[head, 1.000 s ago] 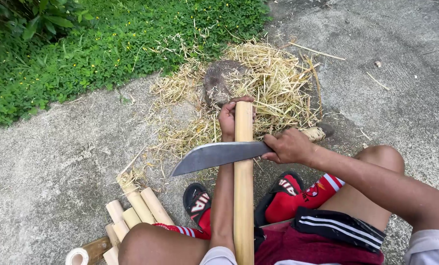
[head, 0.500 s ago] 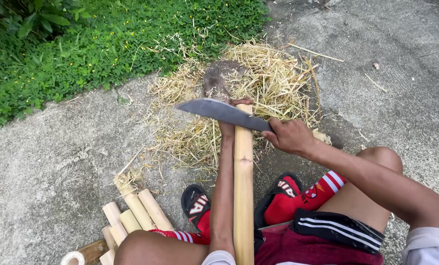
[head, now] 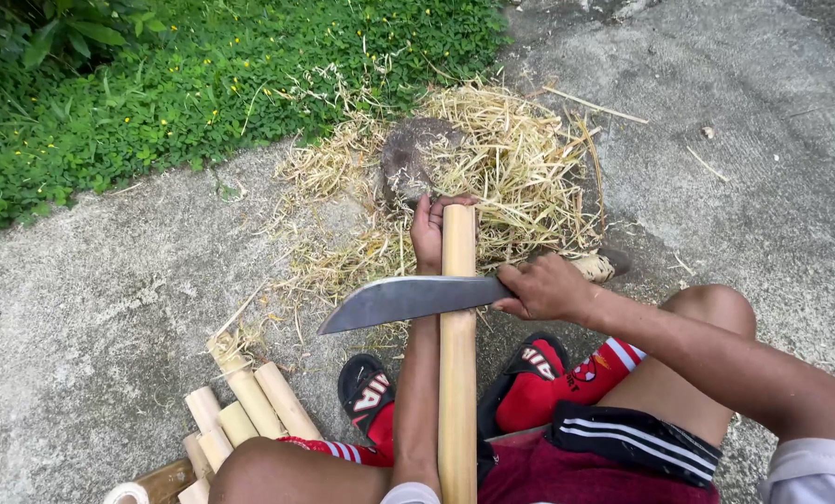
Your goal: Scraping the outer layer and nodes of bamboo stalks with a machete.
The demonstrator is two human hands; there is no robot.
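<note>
Bamboo pole (head: 457,355), only one, stands nearly upright between the person's knees, its far end by a grey stone (head: 406,161) on the straw pile (head: 511,168). Both hands are closed: the left hand (head: 428,229) wraps the top of the pole, the right hand (head: 543,287) grips the handle of one big knife (head: 408,301). About six cut bamboo pieces (head: 240,411) lie on the concrete ground (head: 91,308), partly cut off by the frame edge. The knife handle is hidden inside the fist. Half a second earlier the blade was higher, at the pole top; now it lies across the pole lower down.
</note>
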